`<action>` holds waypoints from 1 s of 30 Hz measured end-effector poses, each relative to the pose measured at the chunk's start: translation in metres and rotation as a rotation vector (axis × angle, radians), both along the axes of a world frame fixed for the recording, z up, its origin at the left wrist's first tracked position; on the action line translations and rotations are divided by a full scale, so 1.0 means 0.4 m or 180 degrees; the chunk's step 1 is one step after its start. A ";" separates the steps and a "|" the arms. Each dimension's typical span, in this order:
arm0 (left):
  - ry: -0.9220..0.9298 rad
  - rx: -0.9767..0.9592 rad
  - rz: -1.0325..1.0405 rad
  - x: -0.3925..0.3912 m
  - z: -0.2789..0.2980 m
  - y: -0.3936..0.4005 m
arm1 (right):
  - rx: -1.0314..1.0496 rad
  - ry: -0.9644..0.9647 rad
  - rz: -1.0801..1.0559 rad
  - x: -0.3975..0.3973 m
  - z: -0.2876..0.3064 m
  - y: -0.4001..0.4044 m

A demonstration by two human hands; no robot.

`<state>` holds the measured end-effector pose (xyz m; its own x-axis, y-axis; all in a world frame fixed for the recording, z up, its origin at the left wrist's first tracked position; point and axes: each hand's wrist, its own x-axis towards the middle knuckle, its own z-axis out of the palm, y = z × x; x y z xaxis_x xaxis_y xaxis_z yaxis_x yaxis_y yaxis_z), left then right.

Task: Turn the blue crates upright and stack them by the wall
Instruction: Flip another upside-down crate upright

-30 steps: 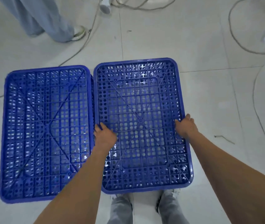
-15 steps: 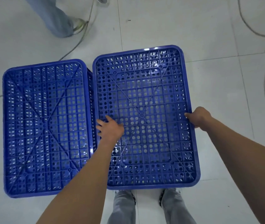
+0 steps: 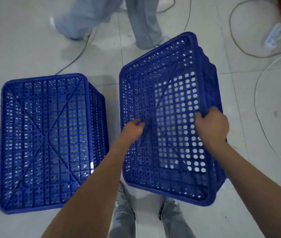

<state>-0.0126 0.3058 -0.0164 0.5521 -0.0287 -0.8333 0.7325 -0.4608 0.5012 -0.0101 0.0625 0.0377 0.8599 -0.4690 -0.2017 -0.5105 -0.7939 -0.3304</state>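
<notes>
Right hand (image 3: 211,127): fingers curled over the right edge of the tilted blue perforated plastic crate (image 3: 167,117).
Left hand (image 3: 132,128): loosely curled, on its underside.
Second blue crate (image 3: 50,141): left of that hand, upside down, bare tiled floor (image 3: 114,79) between the 2.

Both crates are moulded from blue plastic with a perforated, ribbed lattice base. The left crate (image 3: 50,143) shows a semi-gloss finish, with small bright highlights scattered along its ribs. The right crate (image 3: 167,117) shows the same smooth plastic, with light seen through its round holes and a sheen along the rim. The floor (image 3: 24,48) is laid with pale, smooth tiles of a dull satin finish, divided by thin grout lines. The cables (image 3: 265,79) lying on it are sheathed in smooth pale plastic. The power strip (image 3: 276,36) appears to be of white plastic, though blurred. The trousers (image 3: 124,219) are of matt grey cloth.
</notes>
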 end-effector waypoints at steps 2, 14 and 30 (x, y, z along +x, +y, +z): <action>-0.0136 -0.0194 0.0190 0.008 0.043 -0.020 | 0.0025 0.0066 0.0230 -0.005 0.019 0.077; -0.0631 -0.0302 0.1023 -0.045 0.033 0.070 | 0.1324 0.0037 0.1094 -0.038 -0.010 0.323; -0.0578 0.1155 0.1288 -0.080 -0.071 0.128 | 0.1876 0.1257 -0.0712 -0.009 -0.170 0.018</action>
<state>-0.0445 0.3571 -0.0447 0.5949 0.4849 -0.6411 0.8032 -0.3276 0.4975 -0.0138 0.0698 -0.0301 0.5680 -0.3428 -0.7483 -0.8081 -0.4049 -0.4279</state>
